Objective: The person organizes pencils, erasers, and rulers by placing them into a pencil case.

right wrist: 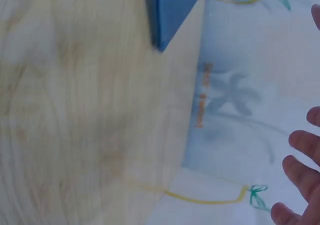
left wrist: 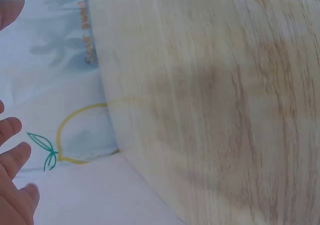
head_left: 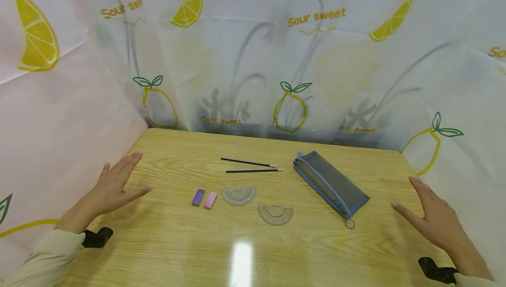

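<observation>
We found the left hand (head_left: 112, 188) and right hand (head_left: 439, 219) released, fingers spread. The blue pouch (head_left: 336, 181) lay near the right, between it and two pencils (head_left: 253, 171) and two protractors (head_left: 276, 215). Two erasers (head_left: 198, 197) lay nearer the left; a lemon-print sheet (head_left: 245, 58) rose beyond both.

At the left edge of your left wrist view, you see your left hand (left wrist: 14, 200) only in part: one fingertip is near the top corner, and the other fingers are lower, spread from each other. The counter of pale wood with brown grain (left wrist: 210, 135) fills the middle and the right side, with a soft dark shadow upon it. Next to it is a white printed sheet (left wrist: 80, 195), bearing a yellow lemon outline (left wrist: 84, 132), green leaves (left wrist: 42, 142) and sideways orange letters (left wrist: 87, 32).
</observation>
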Tool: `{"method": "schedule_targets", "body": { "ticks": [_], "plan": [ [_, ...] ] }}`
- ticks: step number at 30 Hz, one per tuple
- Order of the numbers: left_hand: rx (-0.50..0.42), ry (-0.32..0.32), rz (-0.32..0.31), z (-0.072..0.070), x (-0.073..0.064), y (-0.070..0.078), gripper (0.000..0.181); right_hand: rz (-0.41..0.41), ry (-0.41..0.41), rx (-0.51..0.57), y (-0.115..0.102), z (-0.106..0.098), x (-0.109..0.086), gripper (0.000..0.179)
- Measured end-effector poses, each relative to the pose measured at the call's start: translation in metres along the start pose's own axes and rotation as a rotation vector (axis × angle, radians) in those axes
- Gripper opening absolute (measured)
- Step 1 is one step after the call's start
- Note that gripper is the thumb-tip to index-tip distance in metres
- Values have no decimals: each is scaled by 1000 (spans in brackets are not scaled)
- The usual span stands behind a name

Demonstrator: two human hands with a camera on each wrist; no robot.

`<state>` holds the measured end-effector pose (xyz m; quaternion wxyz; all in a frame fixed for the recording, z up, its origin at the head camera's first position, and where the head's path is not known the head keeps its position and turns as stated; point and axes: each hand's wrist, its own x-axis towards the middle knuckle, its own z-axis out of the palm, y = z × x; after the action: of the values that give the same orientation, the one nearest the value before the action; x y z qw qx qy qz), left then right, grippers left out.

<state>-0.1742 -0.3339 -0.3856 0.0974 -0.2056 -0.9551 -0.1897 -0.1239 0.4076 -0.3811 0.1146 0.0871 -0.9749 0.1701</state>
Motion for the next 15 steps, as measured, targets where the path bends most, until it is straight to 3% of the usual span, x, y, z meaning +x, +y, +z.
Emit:
{"method": "schedule_targets", "body": {
  "ticks": [5, 10, 15],
  "plan": [
    [-62, 67, 42, -3, 0, 10, 94, 18, 50, 55, -17, -2, 0, 83],
    [-83, 176, 71, -1, 1, 20, 89, 43, 123, 91, -35, -4, 1, 78],
    [-84, 285, 114, 3, 3, 31, 81, -7, 281, 111, -57, -1, 5, 68]
  ]
}}
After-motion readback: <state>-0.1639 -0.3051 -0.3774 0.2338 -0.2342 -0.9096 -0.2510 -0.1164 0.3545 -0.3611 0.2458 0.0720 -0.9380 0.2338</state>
